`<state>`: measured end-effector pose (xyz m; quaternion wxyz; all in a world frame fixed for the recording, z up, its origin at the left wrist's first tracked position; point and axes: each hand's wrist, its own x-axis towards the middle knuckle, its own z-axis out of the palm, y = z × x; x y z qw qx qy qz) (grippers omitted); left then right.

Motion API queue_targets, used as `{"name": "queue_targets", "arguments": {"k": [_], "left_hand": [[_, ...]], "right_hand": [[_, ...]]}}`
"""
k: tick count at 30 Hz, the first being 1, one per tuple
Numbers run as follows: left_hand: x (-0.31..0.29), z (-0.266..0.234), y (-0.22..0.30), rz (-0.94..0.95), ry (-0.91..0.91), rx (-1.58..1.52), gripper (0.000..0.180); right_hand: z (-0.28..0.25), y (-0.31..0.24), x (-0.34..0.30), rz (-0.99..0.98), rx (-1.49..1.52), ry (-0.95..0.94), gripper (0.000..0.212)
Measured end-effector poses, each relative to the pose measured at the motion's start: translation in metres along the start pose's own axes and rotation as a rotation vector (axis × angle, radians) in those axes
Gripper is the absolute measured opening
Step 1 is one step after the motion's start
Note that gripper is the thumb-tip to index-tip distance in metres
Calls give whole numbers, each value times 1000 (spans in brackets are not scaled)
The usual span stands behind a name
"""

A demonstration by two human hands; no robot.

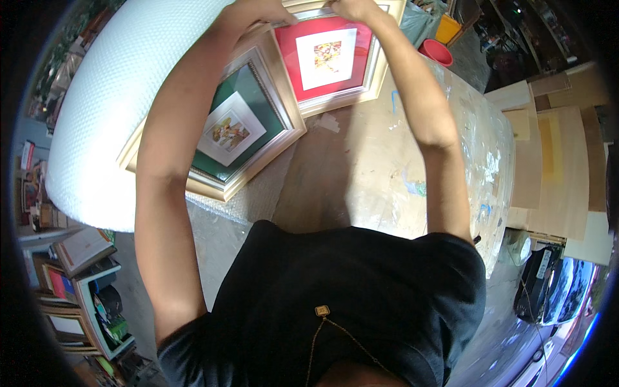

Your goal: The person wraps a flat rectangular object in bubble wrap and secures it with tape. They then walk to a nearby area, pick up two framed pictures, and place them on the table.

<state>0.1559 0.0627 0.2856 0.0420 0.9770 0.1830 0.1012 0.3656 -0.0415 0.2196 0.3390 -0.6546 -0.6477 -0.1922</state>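
Both my arms reach to the upper edge of the view. There, a framed picture with a red mat and a pale gold frame lies at the far side of the table. My left hand is closed at its upper left edge, and my right hand is closed on its far edge; the picture's top is partly cut off. Beside it, to the left and nearer, a second framed picture with a green mat lies turned at an angle, its corner against the red one. My left forearm hides part of it.
A large roll of bubble wrap lies at the left, its sheet spreading under the green-matted picture. The worn wooden table bears tape scraps. A red bucket stands far right, boards lean right, and several frames stack lower left.
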Motion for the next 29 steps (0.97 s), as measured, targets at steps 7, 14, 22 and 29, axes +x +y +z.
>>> {"name": "queue_targets", "arguments": {"k": [7, 14, 22, 29], "left_hand": [[37, 25, -6, 39, -3, -16, 46], [25, 33, -17, 52, 130, -14, 42], [10, 35, -21, -75, 31, -144, 40], [11, 30, -38, -103, 22, -131, 60]], "right_hand": [[93, -37, -240, 1006, 487, 289, 39], [201, -56, -309, 1130, 118, -193, 82], [202, -45, -321, 1015, -55, -56, 77], [200, -44, -322, 1009, -51, -76, 74]]}}
